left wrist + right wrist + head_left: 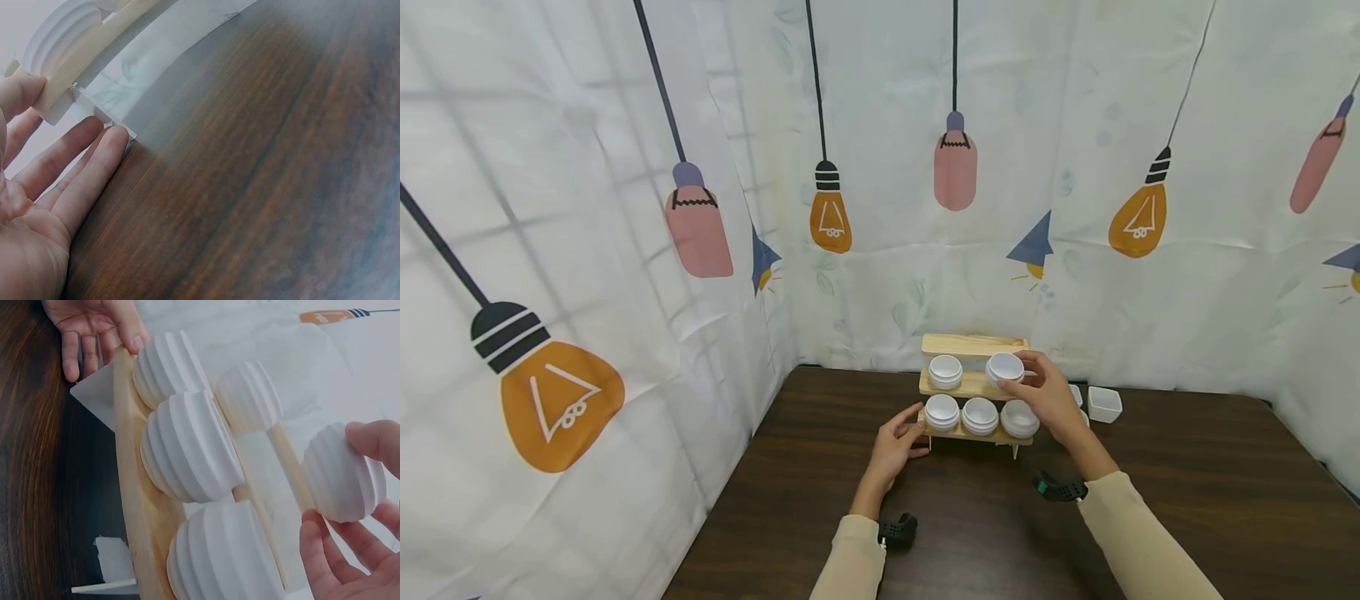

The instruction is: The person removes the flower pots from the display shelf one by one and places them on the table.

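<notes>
A tiered wooden rack (973, 343) with pale shelves stands on the dark table. Three white ribbed bowls fill its front shelf; one is this left bowl (942, 412). Another white bowl (945, 372) sits at the left of the shelf behind. My right hand (1051, 396) pinches a white bowl (344, 472) between thumb and fingers, at the right part of that shelf. My left hand (891, 450) touches the left end of the front shelf, its fingers (94, 175) fairly straight beside the clear side support (100, 109).
Behind my right hand, a white square dish (1104, 404) and other white dishes, partly hidden, stand on the table (1195, 483). A white curtain (880, 292) printed with lamps hangs right behind the rack and along the left side.
</notes>
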`<state>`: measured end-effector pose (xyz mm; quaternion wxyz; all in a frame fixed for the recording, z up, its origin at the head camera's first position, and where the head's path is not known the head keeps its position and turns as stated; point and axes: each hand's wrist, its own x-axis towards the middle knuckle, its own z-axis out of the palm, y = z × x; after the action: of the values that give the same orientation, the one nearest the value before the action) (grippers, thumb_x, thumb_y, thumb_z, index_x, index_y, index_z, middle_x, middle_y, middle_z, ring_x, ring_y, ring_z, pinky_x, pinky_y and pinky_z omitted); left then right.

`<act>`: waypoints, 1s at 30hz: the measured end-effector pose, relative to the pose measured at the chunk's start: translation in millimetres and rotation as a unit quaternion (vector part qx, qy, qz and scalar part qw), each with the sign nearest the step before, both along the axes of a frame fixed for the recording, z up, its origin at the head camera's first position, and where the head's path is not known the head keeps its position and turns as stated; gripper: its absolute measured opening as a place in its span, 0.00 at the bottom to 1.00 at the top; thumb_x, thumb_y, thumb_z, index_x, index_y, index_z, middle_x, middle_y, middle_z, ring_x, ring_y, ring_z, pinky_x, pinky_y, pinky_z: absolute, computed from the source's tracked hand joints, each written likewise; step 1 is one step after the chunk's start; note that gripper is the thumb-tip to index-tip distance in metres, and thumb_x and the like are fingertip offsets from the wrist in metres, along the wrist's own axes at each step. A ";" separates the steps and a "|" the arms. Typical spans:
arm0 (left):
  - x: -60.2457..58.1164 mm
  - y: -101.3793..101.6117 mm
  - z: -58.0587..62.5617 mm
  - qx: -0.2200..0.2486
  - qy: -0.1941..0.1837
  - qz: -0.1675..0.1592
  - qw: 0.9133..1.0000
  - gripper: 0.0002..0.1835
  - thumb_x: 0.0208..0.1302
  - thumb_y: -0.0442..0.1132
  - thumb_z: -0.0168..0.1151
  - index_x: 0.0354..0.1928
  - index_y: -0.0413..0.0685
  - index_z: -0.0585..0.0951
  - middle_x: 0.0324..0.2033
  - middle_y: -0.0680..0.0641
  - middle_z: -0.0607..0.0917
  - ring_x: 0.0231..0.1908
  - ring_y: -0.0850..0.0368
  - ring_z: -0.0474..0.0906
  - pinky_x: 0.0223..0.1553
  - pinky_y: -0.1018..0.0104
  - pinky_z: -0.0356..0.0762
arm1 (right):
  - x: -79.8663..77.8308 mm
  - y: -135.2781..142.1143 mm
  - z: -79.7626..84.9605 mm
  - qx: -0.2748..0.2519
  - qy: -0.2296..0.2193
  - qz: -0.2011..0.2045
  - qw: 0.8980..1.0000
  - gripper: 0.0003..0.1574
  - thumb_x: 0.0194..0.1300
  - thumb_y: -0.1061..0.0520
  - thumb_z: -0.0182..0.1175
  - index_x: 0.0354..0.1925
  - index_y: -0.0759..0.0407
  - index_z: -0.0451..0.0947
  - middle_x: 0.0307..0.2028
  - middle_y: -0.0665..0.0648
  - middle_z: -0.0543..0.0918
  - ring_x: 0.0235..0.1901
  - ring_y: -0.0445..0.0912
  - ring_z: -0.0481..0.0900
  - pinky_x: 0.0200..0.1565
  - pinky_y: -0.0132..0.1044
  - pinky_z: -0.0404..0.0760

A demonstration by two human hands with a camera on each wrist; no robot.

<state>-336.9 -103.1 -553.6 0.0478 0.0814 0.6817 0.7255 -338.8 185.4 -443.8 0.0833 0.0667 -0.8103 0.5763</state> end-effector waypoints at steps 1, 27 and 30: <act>-0.2 -0.2 0.0 0.000 0.000 0.000 1.000 0.26 0.76 0.42 0.60 0.73 0.51 0.73 0.52 0.39 0.87 0.54 0.38 0.84 0.48 0.54 0.90 | 1.2 0.9 0.0 -0.001 0.001 -0.002 1.000 0.40 0.64 0.50 0.74 0.67 0.59 0.69 0.61 0.66 0.78 0.44 0.41 0.81 0.44 0.27 0.82; -2.1 -0.6 -2.1 0.006 -0.002 -0.002 1.000 0.26 0.75 0.42 0.61 0.72 0.51 0.73 0.51 0.40 0.88 0.55 0.33 0.83 0.48 0.53 0.90 | 26.7 23.6 -16.0 -0.017 0.040 -0.056 0.997 0.37 0.64 0.52 0.73 0.66 0.57 0.72 0.49 0.45 0.80 0.41 0.37 0.81 0.37 0.27 0.81; -1.6 -0.6 -1.2 0.006 -0.002 -0.001 1.000 0.26 0.75 0.41 0.61 0.72 0.51 0.73 0.51 0.40 0.87 0.55 0.34 0.83 0.48 0.54 0.90 | 29.7 25.9 -16.8 -0.033 0.038 -0.058 0.997 0.37 0.64 0.53 0.74 0.67 0.58 0.71 0.49 0.43 0.80 0.42 0.35 0.80 0.37 0.26 0.81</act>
<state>-338.5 -103.7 -554.9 0.0494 0.0812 0.6769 0.7299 -309.1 211.3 -460.6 0.1489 0.0387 -0.7898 0.5937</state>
